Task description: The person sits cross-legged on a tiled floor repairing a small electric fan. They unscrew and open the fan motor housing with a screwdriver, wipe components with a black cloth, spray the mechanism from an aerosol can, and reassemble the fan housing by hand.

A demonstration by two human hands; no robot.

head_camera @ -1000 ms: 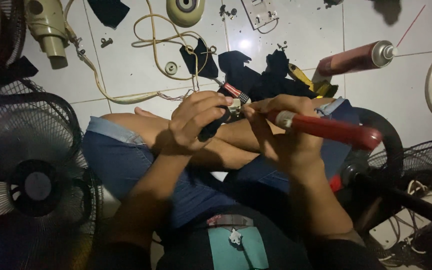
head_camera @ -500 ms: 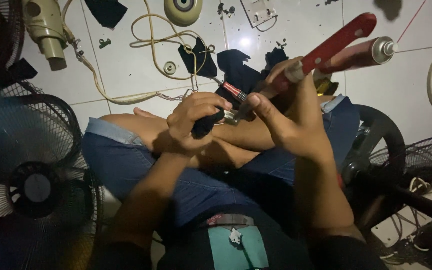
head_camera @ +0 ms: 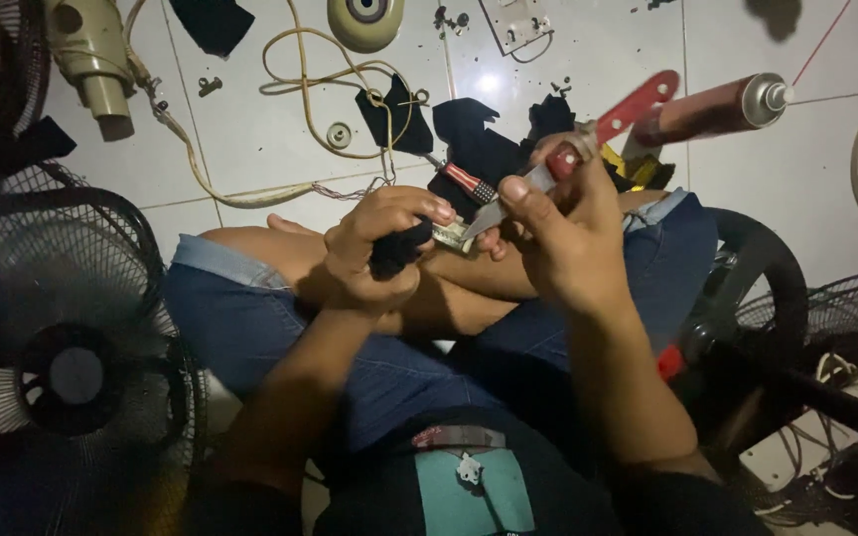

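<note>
I sit cross-legged on a white tiled floor. My left hand (head_camera: pixel 379 248) grips a small dark part with a metal piece and coloured wires (head_camera: pixel 449 203) over my lap. My right hand (head_camera: pixel 558 233) holds a red-handled tool (head_camera: pixel 588 139) with a metal blade; the blade tip touches the part just right of my left fingers. The red handle points up and to the right.
A red spray can (head_camera: pixel 712 109) lies at the upper right. Beige cable (head_camera: pixel 280 99), a beige motor housing (head_camera: pixel 91 55), a round beige disc (head_camera: pixel 364 18), black scraps (head_camera: pixel 479 129) and screws lie ahead. Fan grilles (head_camera: pixel 62 337) stand at left, more fan parts (head_camera: pixel 806 318) at right.
My right hand has swung the red-handled tool from lying sideways to pointing up-right, with its blade brought onto the part in my left hand. The left hand stayed over my lap.
</note>
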